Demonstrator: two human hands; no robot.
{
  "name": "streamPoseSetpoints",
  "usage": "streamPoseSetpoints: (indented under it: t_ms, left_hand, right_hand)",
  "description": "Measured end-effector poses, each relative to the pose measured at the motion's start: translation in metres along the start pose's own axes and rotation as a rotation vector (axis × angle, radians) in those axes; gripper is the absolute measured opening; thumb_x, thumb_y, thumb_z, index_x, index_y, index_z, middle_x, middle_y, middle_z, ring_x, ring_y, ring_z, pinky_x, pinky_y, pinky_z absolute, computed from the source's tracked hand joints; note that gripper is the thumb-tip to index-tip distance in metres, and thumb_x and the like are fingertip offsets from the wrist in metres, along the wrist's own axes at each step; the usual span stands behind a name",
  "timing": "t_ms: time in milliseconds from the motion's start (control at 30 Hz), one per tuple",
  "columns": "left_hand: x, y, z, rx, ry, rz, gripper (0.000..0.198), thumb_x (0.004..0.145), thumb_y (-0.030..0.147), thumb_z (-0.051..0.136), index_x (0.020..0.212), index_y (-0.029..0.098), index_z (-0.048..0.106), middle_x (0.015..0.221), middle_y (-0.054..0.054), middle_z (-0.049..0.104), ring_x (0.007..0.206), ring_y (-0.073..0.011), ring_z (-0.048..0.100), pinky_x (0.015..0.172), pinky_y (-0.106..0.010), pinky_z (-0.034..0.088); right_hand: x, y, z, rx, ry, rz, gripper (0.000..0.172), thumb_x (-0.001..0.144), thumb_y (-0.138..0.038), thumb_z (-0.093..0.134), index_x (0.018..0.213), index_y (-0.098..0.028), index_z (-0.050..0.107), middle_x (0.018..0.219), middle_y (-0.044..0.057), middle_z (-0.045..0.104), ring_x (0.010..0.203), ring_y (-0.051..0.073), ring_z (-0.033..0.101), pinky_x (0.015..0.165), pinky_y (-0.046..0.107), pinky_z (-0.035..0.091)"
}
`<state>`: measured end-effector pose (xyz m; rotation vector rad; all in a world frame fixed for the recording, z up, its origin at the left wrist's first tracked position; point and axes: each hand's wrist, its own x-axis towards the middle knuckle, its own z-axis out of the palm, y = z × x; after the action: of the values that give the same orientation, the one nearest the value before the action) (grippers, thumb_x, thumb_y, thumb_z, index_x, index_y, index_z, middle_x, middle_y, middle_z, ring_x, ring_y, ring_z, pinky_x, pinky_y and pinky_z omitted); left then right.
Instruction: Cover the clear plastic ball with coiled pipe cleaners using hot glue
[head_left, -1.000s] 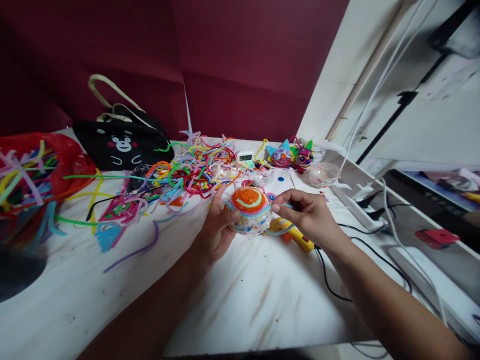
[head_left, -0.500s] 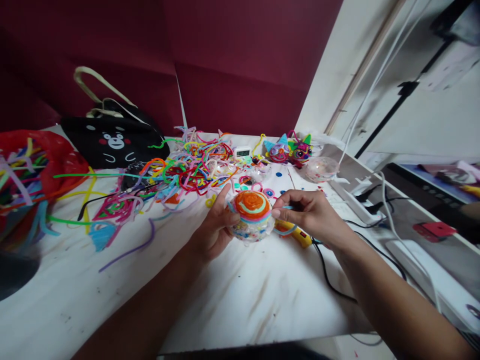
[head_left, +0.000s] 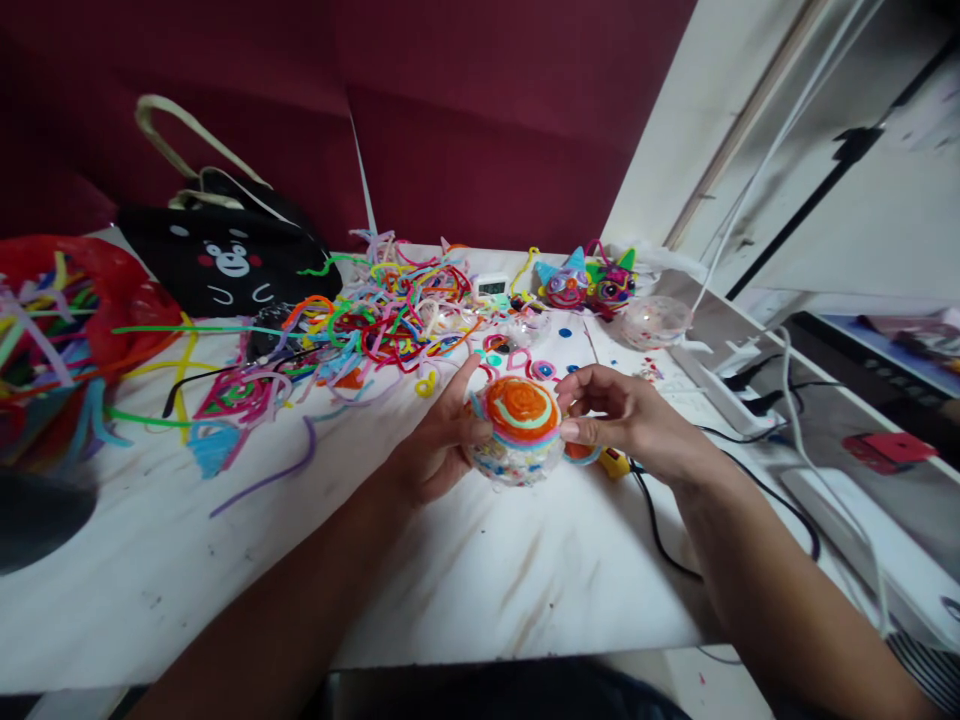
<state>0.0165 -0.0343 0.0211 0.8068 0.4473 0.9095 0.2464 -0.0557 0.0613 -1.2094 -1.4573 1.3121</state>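
My left hand (head_left: 442, 440) is wrapped round the left side of a clear plastic ball (head_left: 517, 465) with colourful bits inside. An orange pipe-cleaner coil (head_left: 525, 400) with a pale green curve covers its top, edged below by pink and blue strips. My right hand (head_left: 622, 415) is at the ball's right side, thumb and forefinger closed on its edge; any strip end between them is hidden. Behind that hand, a yellow tool with a black cord, like a glue gun (head_left: 615, 463), lies partly covered on the table. Beside it is an orange coil with a blue rim (head_left: 581, 453).
A tangle of pipe cleaners (head_left: 390, 320) spreads across the back left, beside a black bag (head_left: 225, 260) and a red plastic bag (head_left: 135, 300). Two eared figures (head_left: 566, 280) and a clear bowl-like shell (head_left: 656, 322) stand at the back right. Cords and a power strip (head_left: 739, 405) line the right.
The blue strip that stuck out from my right fingers no longer shows. My right fingers have closed in on the ball's edge. The view has shifted slightly.
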Motion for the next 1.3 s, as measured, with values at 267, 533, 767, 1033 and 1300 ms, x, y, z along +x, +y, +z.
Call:
streamPoseSetpoints:
  t_ms: [267,533,767,1033,1300]
  left_hand:
    - [-0.004,-0.004,-0.002,0.012,-0.07,-0.034,0.113,0.067,0.014,0.076,0.156,0.03,0.007,0.131,-0.011,0.066,0.125,-0.0335,0.057,0.105,-0.05,0.041]
    - [-0.004,-0.001,0.0,-0.007,-0.149,-0.032,0.119,0.065,0.012,0.078,0.156,0.029,0.003,0.135,-0.015,0.062,0.126,-0.0359,0.056,0.102,-0.05,0.043]
    - [-0.005,0.001,0.001,0.009,-0.133,-0.038,0.114,0.071,0.015,0.077,0.156,0.031,0.004,0.148,-0.014,0.05,0.134,-0.0348,0.048,0.108,-0.048,0.037]
    - [-0.005,0.002,0.003,0.029,-0.133,-0.054,0.108,0.074,0.027,0.078,0.156,0.028,0.008,0.151,-0.016,0.046,0.135,-0.0368,0.047,0.103,-0.045,0.041]
    - [-0.005,0.002,0.002,0.017,-0.113,-0.064,0.097,0.081,0.024,0.069,0.156,0.028,0.008,0.149,-0.014,0.048,0.128,-0.0342,0.055,0.097,-0.043,0.046]
  right_hand:
    - [-0.004,0.017,-0.002,0.256,-0.168,0.108,0.063,0.063,-0.024,0.089,0.116,-0.025,0.054,0.093,0.002,0.068,0.08,0.016,0.066,0.066,0.026,0.054]
    - [-0.005,0.025,-0.002,0.284,-0.2,0.04,0.07,0.063,-0.022,0.089,0.122,-0.029,0.052,0.101,0.003,0.064,0.082,0.016,0.066,0.068,0.029,0.054]
    - [-0.004,0.027,-0.004,0.254,-0.202,-0.034,0.072,0.065,-0.017,0.088,0.125,-0.031,0.051,0.104,0.002,0.061,0.084,0.015,0.064,0.068,0.026,0.055]
    - [-0.002,0.028,-0.004,0.222,-0.182,-0.055,0.073,0.063,-0.017,0.09,0.124,-0.03,0.051,0.099,0.001,0.063,0.082,0.014,0.064,0.067,0.025,0.055]
    - [-0.001,0.03,-0.005,0.207,-0.185,-0.016,0.077,0.062,-0.02,0.09,0.125,-0.031,0.048,0.098,0.001,0.063,0.082,0.016,0.065,0.069,0.029,0.055]
